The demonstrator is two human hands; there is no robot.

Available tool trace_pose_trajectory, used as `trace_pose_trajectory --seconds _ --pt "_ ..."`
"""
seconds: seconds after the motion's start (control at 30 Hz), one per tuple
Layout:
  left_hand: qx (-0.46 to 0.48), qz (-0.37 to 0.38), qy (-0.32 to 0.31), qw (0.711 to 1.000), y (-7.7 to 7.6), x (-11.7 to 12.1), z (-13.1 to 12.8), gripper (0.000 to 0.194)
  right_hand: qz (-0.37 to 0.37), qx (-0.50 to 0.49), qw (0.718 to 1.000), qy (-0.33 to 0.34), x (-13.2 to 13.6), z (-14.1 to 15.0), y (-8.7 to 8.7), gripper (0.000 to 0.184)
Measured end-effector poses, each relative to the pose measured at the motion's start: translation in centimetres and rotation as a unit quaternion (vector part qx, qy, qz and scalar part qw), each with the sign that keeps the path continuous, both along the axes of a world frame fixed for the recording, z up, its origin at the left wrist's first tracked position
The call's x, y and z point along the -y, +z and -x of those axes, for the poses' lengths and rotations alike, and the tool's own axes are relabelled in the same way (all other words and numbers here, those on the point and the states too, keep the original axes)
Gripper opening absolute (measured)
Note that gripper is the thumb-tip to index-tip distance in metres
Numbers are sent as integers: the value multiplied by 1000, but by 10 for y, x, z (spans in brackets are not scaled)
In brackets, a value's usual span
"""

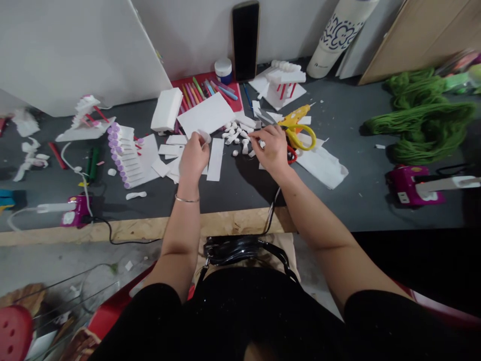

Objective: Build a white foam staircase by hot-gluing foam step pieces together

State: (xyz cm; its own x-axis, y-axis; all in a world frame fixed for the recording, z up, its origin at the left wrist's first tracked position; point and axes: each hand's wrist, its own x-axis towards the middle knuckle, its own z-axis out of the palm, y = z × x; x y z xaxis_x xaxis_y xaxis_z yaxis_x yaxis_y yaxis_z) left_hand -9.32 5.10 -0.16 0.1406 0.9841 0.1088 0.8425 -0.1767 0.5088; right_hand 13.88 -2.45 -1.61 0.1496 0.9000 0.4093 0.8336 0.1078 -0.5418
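My left hand (193, 156) is closed, pinching a small thin white piece (205, 136) at the near edge of a blank white sheet (206, 114). My right hand (271, 150) has its fingertips together at the right side of a pile of small knotted white pieces (232, 132); whatever is between them is hidden. Between the hands lies a white paper strip (215, 159), with more white strips (171, 150) left of it. Just beyond my right hand are a yellow glue gun (295, 115) and yellow-handled scissors (306, 137). A red handle (291, 154) shows partly behind that hand.
Left stands a stepped white model with purple ends (122, 155). Another white model with red posts (287, 82) is at the back. A phone (245, 42) and a bottle (336, 37) lean at the wall. Green yarn (424, 120) and a purple power socket (409, 185) lie right.
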Motion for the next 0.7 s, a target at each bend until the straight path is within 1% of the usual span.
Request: trace_pose_trajectory --seconds 0.03,0.07,0.13,0.17,0.23,0.3,0.37,0.43,0.47,0.53,0.63,0.7 --pt "9 -7 1 1000 6 7 -1 13 -14 -16 1000 5 -1 -1 -2 38" --pt "19 -4 -15 1000 11 14 -3 13 -26 -39 999 13 -2 -2 -3 39" --pt "37 23 -61 997 21 29 -9 15 -32 -110 992 44 -3 -4 -5 42" --pt "43 41 -90 994 25 36 -13 17 -22 -157 985 68 -4 -5 -6 46" --pt "53 81 -137 986 28 47 -21 20 17 -253 959 130 -4 -7 -6 58" --pt "70 112 -171 976 27 54 -27 20 62 -306 932 186 -4 -9 -5 66" --pt "87 128 -197 968 24 58 -30 19 106 -303 923 211 -2 -10 -3 69" --pt "98 133 -216 962 19 59 -32 19 147 -270 925 221 0 -11 0 68" --pt "101 134 -224 960 17 59 -33 19 164 -248 927 228 1 -12 2 65" --pt "104 136 -234 957 12 60 -34 20 189 -190 932 243 2 -12 6 50" --pt "80 148 -230 959 5 62 -32 30 223 -116 934 255 2 -14 11 21" --pt "34 156 -216 963 3 62 -26 39 234 -106 931 258 2 -15 14 14"
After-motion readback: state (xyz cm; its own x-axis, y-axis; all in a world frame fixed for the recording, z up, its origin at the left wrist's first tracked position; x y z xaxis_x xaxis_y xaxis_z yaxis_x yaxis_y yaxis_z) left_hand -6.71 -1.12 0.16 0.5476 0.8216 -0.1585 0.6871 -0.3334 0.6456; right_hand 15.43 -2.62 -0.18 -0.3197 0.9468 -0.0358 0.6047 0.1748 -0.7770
